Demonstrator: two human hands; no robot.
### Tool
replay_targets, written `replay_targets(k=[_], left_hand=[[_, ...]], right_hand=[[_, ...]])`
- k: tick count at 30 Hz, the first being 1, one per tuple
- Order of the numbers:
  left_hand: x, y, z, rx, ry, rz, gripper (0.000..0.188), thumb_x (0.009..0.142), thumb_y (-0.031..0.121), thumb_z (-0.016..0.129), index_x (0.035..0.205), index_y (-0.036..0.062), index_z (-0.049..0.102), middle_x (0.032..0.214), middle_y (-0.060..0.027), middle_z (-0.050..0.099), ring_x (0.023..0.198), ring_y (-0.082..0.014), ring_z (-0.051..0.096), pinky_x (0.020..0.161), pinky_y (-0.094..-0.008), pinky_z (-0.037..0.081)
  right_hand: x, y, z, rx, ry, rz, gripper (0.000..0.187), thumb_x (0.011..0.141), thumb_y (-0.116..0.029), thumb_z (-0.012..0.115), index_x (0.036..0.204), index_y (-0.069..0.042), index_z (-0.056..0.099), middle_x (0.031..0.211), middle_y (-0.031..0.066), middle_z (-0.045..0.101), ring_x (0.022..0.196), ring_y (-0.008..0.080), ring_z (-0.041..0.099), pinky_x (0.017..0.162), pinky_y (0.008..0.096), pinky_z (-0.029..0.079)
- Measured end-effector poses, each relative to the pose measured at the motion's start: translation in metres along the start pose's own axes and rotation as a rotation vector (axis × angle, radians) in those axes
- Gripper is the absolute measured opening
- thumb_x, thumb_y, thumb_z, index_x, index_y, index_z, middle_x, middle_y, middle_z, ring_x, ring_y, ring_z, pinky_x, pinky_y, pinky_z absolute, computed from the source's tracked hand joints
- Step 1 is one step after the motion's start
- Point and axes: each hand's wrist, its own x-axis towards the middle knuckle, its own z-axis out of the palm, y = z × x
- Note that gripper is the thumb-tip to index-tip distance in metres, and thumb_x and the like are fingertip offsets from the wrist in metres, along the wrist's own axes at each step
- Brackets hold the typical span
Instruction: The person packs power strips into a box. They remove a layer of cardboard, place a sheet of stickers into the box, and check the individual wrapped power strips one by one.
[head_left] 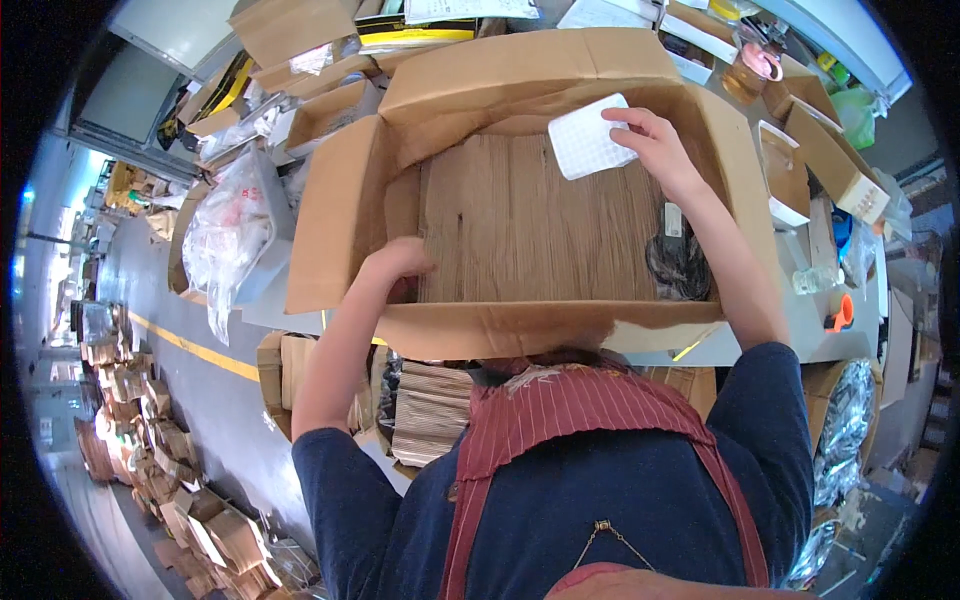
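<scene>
A big open carton (550,325) stands on the table in front of me, tightly packed with upright flat brown cardboard pieces (530,220). My right hand (655,148) pinches the corner of a white squarish sheet (588,140) with rounded corners and a fine grid pattern. It is held over the far right part of the packed cardboard. Inside the carton's left side, my left hand (398,265) has curled fingers at the end of the row. Its fingertips are partly hidden, so what they grip does not show. A black plastic-wrapped bundle (680,255) lies inside the carton's right end.
Left of the carton is a bin with clear plastic bags (230,230). To the right are small open boxes (782,165), an orange tape dispenser (840,313) and a pink-lidded jug (752,72). Below the table edge sits another box of cardboard pieces (430,410).
</scene>
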Motion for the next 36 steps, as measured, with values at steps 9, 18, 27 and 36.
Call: replay_targets(k=[9, 18, 27, 36], left_hand=[[0.014, -0.02, 0.03, -0.183, -0.008, 0.026, 0.046, 0.079, 0.037, 0.074, 0.098, -0.0051, 0.07, 0.094, -0.0215, 0.071, 0.087, -0.0339, 0.069, 0.081, -0.0396, 0.053], [-0.117, -0.025, -0.038, -1.29, 0.619, 0.352, 0.027, 0.08, 0.018, 0.063, 0.1, 0.0009, 0.068, 0.102, -0.0091, 0.066, 0.093, -0.0193, 0.063, 0.085, -0.0333, 0.05], [-0.274, -0.169, -0.011, -1.934, 1.337, 0.444, 0.039, 0.091, 0.018, 0.059, 0.122, -0.0058, 0.056, 0.119, -0.0185, 0.06, 0.107, -0.0274, 0.059, 0.089, -0.0374, 0.051], [-0.319, -0.303, 0.199, -1.872, 1.629, -0.309, 0.021, 0.094, 0.016, 0.055, 0.107, 0.0001, 0.058, 0.1, -0.0122, 0.064, 0.088, -0.024, 0.061, 0.072, -0.0343, 0.052]], right_hand=[[-0.008, -0.031, -0.001, 0.054, -0.046, -0.091, 0.032, 0.093, -0.01, 0.062, 0.124, -0.004, 0.066, 0.111, 0.0029, 0.064, 0.104, 0.0115, 0.056, 0.093, 0.026, 0.042], [0.006, -0.018, -0.056, 0.42, 0.27, -0.194, 0.029, 0.092, -0.009, 0.059, 0.118, -0.002, 0.07, 0.112, 0.0051, 0.068, 0.101, 0.012, 0.061, 0.09, 0.0248, 0.045], [0.009, -0.013, -0.063, 0.409, 0.27, -0.177, 0.029, 0.093, -0.005, 0.055, 0.117, -0.003, 0.071, 0.113, 0.0031, 0.069, 0.102, 0.0119, 0.061, 0.092, 0.0253, 0.045], [0.0, -0.028, -0.04, 0.413, 0.113, -0.128, 0.032, 0.091, -0.006, 0.057, 0.121, -0.004, 0.069, 0.121, 0.0044, 0.066, 0.112, 0.0128, 0.057, 0.099, 0.025, 0.04]])
